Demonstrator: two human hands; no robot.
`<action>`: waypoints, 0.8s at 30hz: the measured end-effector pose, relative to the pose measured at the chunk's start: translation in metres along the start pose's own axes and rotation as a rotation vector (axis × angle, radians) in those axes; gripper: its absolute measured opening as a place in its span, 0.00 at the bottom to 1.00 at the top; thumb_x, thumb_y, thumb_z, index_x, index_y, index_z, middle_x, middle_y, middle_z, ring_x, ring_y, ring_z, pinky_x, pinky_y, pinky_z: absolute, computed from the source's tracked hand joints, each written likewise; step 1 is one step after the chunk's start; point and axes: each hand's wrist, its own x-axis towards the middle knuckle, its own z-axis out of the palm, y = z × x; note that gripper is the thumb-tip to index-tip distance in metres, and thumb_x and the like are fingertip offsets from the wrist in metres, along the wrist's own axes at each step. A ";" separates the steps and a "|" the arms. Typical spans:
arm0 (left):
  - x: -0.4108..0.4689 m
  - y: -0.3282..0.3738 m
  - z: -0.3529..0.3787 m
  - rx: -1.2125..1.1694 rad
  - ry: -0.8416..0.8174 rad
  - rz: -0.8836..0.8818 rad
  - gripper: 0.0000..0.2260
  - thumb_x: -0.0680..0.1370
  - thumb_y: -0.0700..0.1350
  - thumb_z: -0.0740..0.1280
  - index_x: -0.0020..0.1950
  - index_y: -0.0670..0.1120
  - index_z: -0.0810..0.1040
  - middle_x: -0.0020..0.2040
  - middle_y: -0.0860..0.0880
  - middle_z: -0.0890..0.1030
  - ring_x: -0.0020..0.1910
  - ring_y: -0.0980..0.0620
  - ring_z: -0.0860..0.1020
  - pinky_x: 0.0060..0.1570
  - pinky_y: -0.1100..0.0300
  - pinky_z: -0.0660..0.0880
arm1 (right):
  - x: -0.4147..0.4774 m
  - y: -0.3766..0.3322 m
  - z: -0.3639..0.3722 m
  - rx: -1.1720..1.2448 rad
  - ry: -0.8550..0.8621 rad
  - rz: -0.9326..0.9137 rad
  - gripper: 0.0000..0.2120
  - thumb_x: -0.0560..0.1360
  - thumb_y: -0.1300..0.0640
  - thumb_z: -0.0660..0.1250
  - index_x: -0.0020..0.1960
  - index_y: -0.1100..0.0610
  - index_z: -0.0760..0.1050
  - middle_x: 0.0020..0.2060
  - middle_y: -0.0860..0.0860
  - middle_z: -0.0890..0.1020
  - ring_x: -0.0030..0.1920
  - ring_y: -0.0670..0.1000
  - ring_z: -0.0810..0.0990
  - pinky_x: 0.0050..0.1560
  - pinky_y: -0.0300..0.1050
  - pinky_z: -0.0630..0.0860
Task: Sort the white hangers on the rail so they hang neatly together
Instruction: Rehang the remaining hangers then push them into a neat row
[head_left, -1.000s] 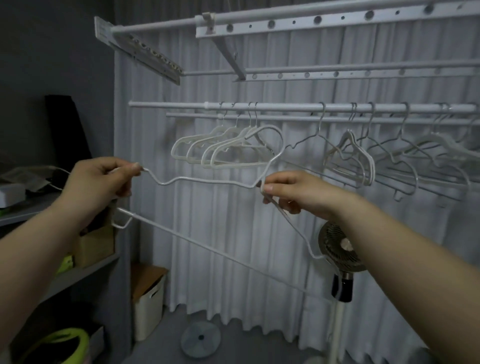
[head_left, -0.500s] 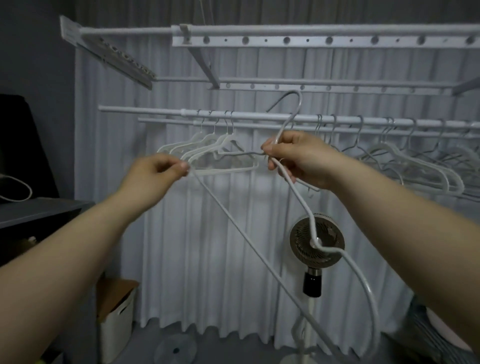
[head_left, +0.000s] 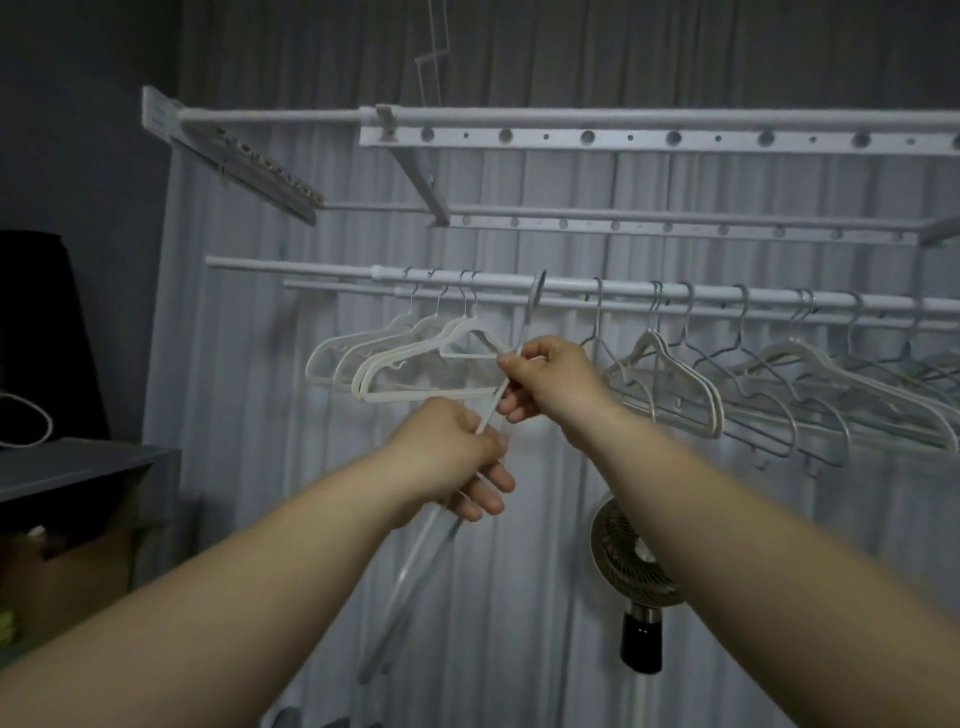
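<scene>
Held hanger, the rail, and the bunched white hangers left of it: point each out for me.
held hanger (head_left: 523, 340), head view, on its neck above the right hand.
rail (head_left: 623, 286), head view, on a bare stretch.
bunched white hangers (head_left: 415, 397), head view, on the front hanger's bottom bar.

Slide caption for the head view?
Both hands, left and right, lift a white hanger to the rail.

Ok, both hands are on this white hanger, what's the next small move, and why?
Probably lower the held white wire hanger until its hook settles on the white metal rail, then slide it left. The hook sits at rail height, in the gap right of the bunched white hangers.
</scene>
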 end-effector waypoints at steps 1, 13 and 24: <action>0.009 -0.003 0.000 0.007 0.030 0.009 0.11 0.80 0.39 0.58 0.38 0.42 0.70 0.31 0.46 0.77 0.13 0.59 0.72 0.16 0.70 0.68 | 0.006 0.003 0.000 -0.003 -0.004 0.006 0.13 0.78 0.63 0.61 0.35 0.59 0.65 0.23 0.56 0.74 0.13 0.41 0.72 0.16 0.32 0.71; 0.138 -0.021 0.003 -0.073 0.125 -0.009 0.11 0.80 0.39 0.57 0.38 0.41 0.69 0.16 0.51 0.77 0.11 0.58 0.69 0.13 0.71 0.67 | 0.101 0.073 -0.092 -1.285 0.253 0.007 0.19 0.78 0.60 0.57 0.68 0.61 0.66 0.67 0.59 0.69 0.67 0.60 0.67 0.64 0.50 0.66; 0.263 -0.014 0.036 -0.087 0.230 0.081 0.10 0.81 0.39 0.55 0.40 0.40 0.69 0.14 0.51 0.75 0.11 0.58 0.70 0.14 0.72 0.67 | 0.154 0.115 -0.135 -1.122 0.175 0.056 0.19 0.77 0.69 0.55 0.67 0.63 0.62 0.58 0.63 0.76 0.53 0.62 0.79 0.46 0.48 0.76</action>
